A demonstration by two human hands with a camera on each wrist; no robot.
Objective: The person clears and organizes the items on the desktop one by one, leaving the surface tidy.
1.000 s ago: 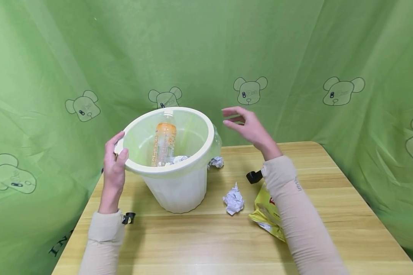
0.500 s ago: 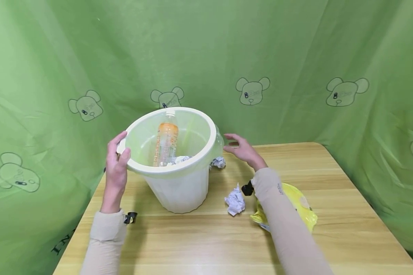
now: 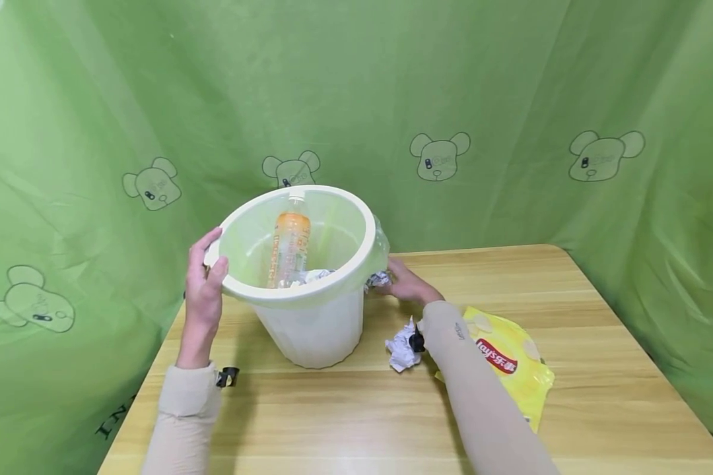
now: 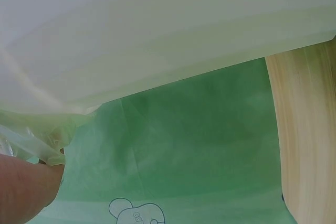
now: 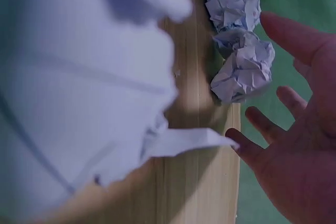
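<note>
A cream plastic bin (image 3: 315,330) with a thin clear liner stands tilted on the wooden table (image 3: 582,310). Inside it lean an orange drink bottle (image 3: 289,247) and some crumpled paper (image 3: 316,274). My left hand (image 3: 209,269) grips the bin's left rim, thumb inside; in the left wrist view only a fingertip (image 4: 23,187) shows under the bin wall (image 4: 157,35). My right hand (image 3: 399,282) reaches behind the bin's right side, fingers spread and straight, right beside a crumpled paper ball (image 3: 378,280). In the right wrist view the open palm (image 5: 304,166) sits next to that ball (image 5: 244,69), with a second ball (image 5: 233,1) beyond it.
Another crumpled paper ball (image 3: 401,348) lies on the table right of the bin, under my right forearm. A yellow crisp bag (image 3: 513,369) lies flat further right. Green cloth with bear prints (image 3: 440,155) surrounds the table on the far and side edges.
My right hand has dropped from above the bin's rim down to the table behind the bin, arriving at the paper ball. The left hand has kept its grip on the rim.
</note>
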